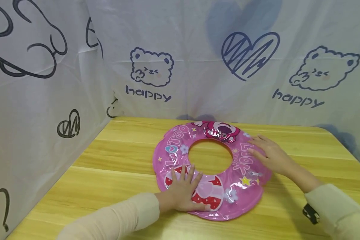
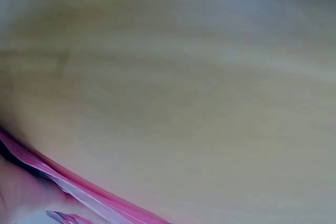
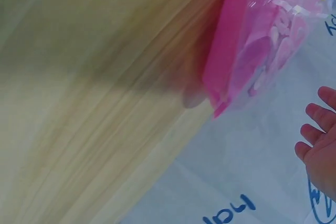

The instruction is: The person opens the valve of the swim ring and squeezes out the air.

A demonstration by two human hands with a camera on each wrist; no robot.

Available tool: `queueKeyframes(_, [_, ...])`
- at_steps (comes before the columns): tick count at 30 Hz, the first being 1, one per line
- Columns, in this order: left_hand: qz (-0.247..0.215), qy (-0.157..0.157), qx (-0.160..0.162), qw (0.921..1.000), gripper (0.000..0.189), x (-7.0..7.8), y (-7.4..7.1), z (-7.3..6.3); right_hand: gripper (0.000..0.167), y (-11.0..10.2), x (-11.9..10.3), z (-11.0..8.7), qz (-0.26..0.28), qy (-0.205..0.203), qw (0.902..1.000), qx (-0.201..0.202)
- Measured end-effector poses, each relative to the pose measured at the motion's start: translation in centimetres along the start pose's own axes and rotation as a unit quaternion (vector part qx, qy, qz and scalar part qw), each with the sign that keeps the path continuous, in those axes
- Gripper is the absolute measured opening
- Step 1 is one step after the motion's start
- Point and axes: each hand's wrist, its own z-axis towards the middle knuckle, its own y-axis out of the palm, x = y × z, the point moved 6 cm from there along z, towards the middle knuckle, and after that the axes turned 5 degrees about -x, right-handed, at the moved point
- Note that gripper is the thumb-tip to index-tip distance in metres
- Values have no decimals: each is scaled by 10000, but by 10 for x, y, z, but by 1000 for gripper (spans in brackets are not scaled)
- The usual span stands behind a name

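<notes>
An inflated pink swim ring (image 1: pixel 195 140) with a cartoon bear, lettering, stars and flowers lies flat on the wooden table. My left hand (image 1: pixel 183 190) rests on its near left part with fingers spread over the red-and-pink print. Over the ring's right side is my right hand (image 1: pixel 271 155), its fingers extended; whether they touch the ring I cannot tell. In the right wrist view that hand (image 3: pixel 321 142) appears beside the ring (image 3: pixel 247 40), with loosely bent fingers and nothing in them. A strip of the ring (image 2: pixel 100 198) shows at the bottom of the left wrist view.
Under the ring is a yellow wood-grain table (image 1: pixel 117 160). A white cloth (image 1: pixel 198 90) printed with bears, hearts and "happy" hangs behind it, and another printed cloth (image 1: pixel 42 100) hangs along the left. A small black-and-white object (image 1: pixel 311 213) is at the right cuff.
</notes>
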Motion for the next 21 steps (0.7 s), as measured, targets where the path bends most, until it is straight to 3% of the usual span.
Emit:
queueKeyframes(9, [94,591,-121,9981,101,-18,3,5,57,10,17,-5,-15,265,9994,-237])
queueKeyframes(16, [375,1196,-50,9921,101,-39,6,9,54,27,23,-7,-168,-456,9988,-9])
queueKeyframes(21, [597,1607,29,9852,100,-53,-1,6,55,44,24,-11,-519,-743,9954,-318])
